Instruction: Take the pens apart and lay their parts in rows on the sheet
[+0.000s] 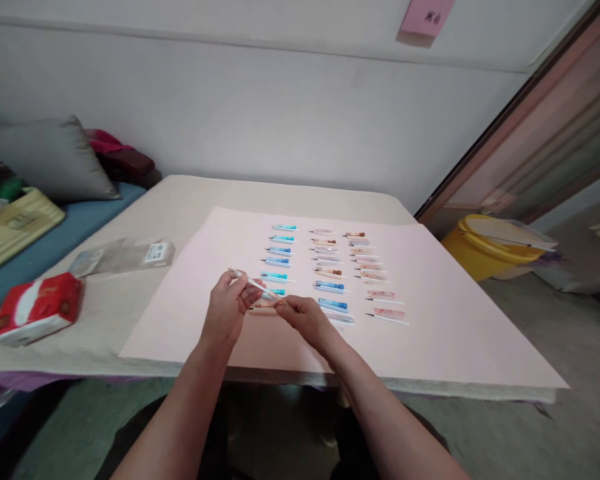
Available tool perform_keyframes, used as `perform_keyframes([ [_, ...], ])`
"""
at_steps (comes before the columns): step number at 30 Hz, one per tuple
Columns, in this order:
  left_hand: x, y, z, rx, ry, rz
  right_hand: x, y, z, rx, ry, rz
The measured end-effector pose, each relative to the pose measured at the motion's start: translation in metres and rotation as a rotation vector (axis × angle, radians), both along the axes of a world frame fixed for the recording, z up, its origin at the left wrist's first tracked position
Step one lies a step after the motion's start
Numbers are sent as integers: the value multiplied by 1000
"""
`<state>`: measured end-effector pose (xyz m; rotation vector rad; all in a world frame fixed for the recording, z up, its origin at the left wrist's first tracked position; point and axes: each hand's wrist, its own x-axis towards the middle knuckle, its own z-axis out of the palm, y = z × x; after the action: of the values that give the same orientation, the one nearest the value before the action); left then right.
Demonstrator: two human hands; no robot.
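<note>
Both my hands are over the near middle of the pink sheet (pixel 430 320), joined by a slim white pen-like stick (pixel 257 285). My left hand (pixel 230 297) pinches its upper left part between thumb and fingers. At the lower right end, the fingertips of my right hand (pixel 303 317) close on it. Under and beyond the hands lie several columns of short coloured pieces, each with a thin, dark-tipped stick alongside. Blue pieces (pixel 275 277) form the left column, and brown and blue pieces (pixel 333 286) the middle one. Pinkish pieces (pixel 389 312) lie to the right.
On the table's left are a red tissue pack (pixel 37 308) and a clear plastic wrapper (pixel 135 257). A grey pillow (pixel 50 157) rests on a blue seat beyond. At the right, a yellow bucket (pixel 490 243) stands on the floor. The wall (pixel 280 113) borders the table's far side.
</note>
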<state>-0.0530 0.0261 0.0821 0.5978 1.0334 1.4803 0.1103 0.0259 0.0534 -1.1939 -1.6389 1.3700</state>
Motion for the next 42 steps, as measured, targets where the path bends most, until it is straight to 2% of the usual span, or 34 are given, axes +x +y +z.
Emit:
perform_keyframes([
  [4, 4, -2, -5, -3, 27, -49, -1, -3, 1, 136, -89, -109],
  [7, 7, -4, -9, -17, 62, -89, 0, -4, 2, 205, -160, -125],
  [12, 11, -6, -10, -33, 82, -136, 1, -4, 2, 231, -204, -130],
  [16, 12, -6, -8, -22, 80, -149, 1, -2, 4, 204, -130, -120],
  [21, 12, -7, -6, 5, 97, -177, -1, -3, 9, -46, 83, -75],
  [25, 14, -7, -5, 45, 92, -213, 0, -7, 14, -364, 358, -31],
  [29, 16, -7, -4, 96, 59, -252, 4, -10, 15, -701, 658, 114],
  [32, 16, -8, -1, 129, 40, -290, 4, -11, 15, -797, 772, 170],
  [36, 16, -9, 3, 105, 16, -302, 1, -15, 17, -686, 752, 92],
  [39, 15, -8, 3, 50, 21, -238, -4, -18, 19, -518, 646, -6],
  [42, 13, -6, -2, 39, 25, -161, -10, -21, 19, -416, 559, -52],
])
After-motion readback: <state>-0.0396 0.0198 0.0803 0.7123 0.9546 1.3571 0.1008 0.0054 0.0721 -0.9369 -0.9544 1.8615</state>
